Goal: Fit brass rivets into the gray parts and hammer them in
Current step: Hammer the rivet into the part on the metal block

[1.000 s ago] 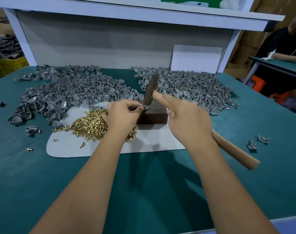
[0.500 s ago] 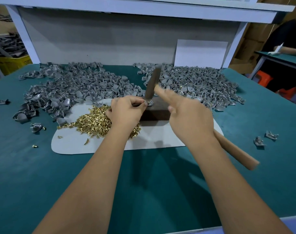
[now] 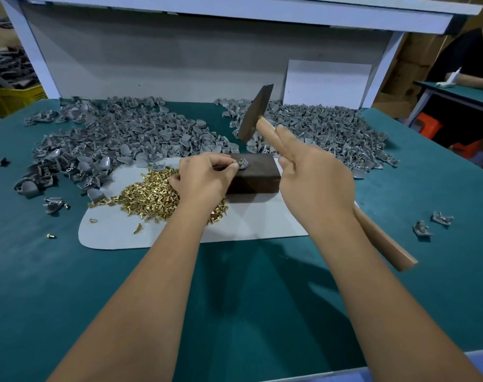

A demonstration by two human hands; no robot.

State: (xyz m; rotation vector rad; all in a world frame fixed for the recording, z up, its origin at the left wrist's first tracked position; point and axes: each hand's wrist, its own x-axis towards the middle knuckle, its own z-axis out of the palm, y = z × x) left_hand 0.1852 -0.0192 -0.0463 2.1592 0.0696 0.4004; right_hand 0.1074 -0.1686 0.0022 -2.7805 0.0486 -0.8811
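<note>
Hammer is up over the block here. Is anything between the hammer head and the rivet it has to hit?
Nothing visible sits in that gap. The hammer head hangs raised above the dark block, where the rivet stands in a gray part. The left hand pinches the part from the left, fingertips right beside the rivet, so they are close to the strike.

Even, bright overhead light; soft shadows fall on the counter (image 3: 69, 285) beneath and between the forearms. No glare. The hammer (image 3: 258, 114) above the hands is slightly motion-blurred. Wide-angle distortion bends the frame's edges.
</note>
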